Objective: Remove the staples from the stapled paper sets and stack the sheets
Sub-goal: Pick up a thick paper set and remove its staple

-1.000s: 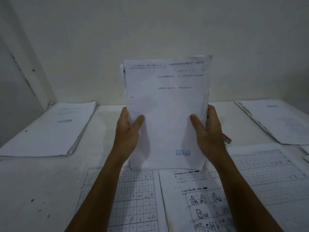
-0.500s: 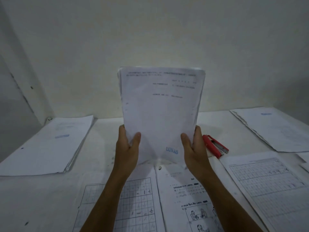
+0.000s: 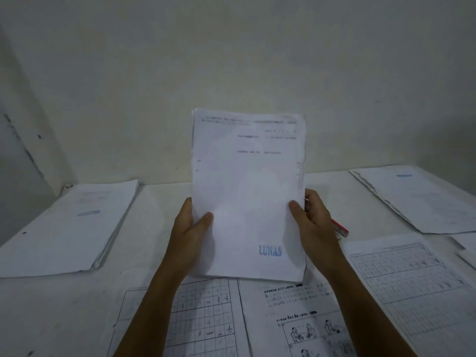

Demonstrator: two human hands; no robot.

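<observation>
Paper stack (blue "LUNAS" stamp): upright above table, left hand and right hand gripping its side edges, thumbs in front.

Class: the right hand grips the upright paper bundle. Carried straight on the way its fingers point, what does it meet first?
Probably the wall. The right hand points up and away behind the paper bundle; depth is unclear.

Sheaf of sheets standing upright mid-worktop, left hand and right hand gripping its side edges, paper stack lying far left, another stack far right, stapler peeking behind right hand, worksheets lying nearest in front.
</observation>
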